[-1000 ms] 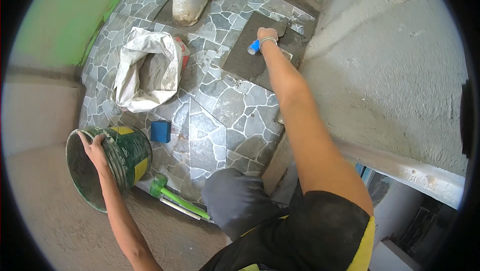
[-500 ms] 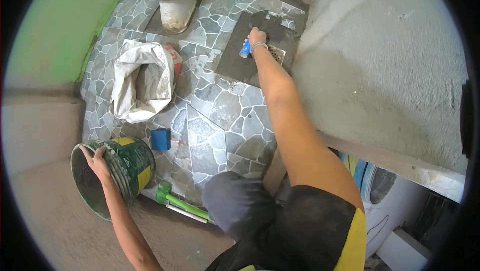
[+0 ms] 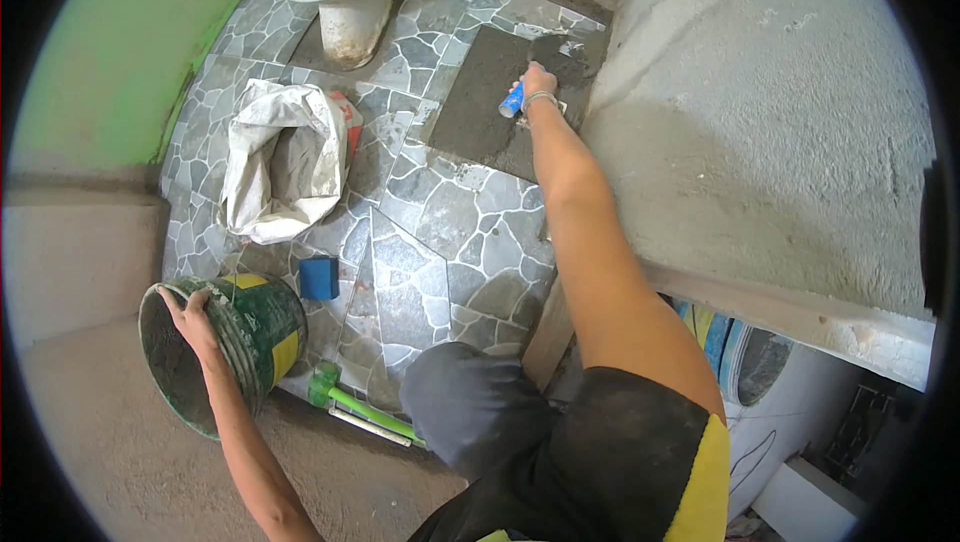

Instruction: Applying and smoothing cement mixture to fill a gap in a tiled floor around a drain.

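My right hand (image 3: 540,80) is closed around the blue handle of a trowel (image 3: 512,100), at the right part of a square of wet grey mortar (image 3: 470,92) in the tiled floor. The trowel's blade is hard to tell from the mortar. A small floor drain lies mostly hidden under my right wrist. At the lower left, my left hand (image 3: 193,322) grips the rim of a green bucket (image 3: 278,314) with yellow patches. The bucket is tipped on its side, its mouth facing left, and grey residue coats its inside.
A white sack (image 3: 240,157), open at the top, stands on the stone-pattern tiles. A blue block (image 3: 319,279), a loose cut tile (image 3: 410,282) and a green-headed mallet (image 3: 325,382) lie nearby. The toilet bowl (image 3: 350,17) is at the back; a rough plastered wall (image 3: 770,142) rises on the right.
My right hand has moved the trowel to the right and slightly nearer, so my wrist now covers most of the drain. My left hand stays on the bucket rim.
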`<state>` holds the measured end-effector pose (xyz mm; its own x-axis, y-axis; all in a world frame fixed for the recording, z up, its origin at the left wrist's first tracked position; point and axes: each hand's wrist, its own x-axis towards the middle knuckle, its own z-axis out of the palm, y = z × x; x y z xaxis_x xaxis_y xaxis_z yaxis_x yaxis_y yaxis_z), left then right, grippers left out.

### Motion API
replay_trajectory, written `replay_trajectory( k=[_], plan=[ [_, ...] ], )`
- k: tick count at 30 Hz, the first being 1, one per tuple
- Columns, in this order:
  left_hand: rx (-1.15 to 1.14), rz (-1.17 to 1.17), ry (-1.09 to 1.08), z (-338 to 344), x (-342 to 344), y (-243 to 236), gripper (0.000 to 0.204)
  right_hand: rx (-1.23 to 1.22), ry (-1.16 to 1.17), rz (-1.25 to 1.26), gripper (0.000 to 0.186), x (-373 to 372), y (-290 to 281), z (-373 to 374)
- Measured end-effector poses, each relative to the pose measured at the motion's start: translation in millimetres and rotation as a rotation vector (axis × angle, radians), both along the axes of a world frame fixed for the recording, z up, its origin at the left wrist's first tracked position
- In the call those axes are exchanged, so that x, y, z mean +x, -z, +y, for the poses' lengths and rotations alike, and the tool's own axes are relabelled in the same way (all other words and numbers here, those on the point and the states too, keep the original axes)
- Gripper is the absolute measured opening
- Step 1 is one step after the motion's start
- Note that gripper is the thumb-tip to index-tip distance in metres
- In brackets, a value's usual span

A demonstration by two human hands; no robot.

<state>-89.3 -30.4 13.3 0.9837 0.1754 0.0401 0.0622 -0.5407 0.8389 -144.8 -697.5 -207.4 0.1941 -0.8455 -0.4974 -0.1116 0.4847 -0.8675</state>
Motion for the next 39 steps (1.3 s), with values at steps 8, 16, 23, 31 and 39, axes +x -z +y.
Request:
replay_trajectory(
  k=[8, 16, 23, 31, 39],
  plan=[
    [0.061, -0.055, 0.020, 4.3, 2.5, 3.6, 0.082, -0.130, 0.225, 0.094, 0.027, -10.9, -9.4, 35.9],
    [0.062, -0.064, 0.020, 12.1, 5.6, 9.9, 0.084, 0.055, -0.246, -0.112, 0.025, -55.4, -35.1, 178.3],
    [0.049, -0.054, 0.021, 13.6, 9.2, 10.7, 0.085, -0.136, -0.294, 0.270, 0.039, -82.0, -20.8, 166.5],
    [0.026, -0.075, -0.001, 3.1, -1.2, 2.0, 0.086, -0.129, -0.392, 0.373, 0.035, -84.6, -31.8, 166.4],
    [-0.006, -0.130, 0.034, 12.6, 6.2, 10.6, 0.086, -0.222, -0.371, 0.424, 0.037, -97.1, -30.7, 172.9]
  ],
)
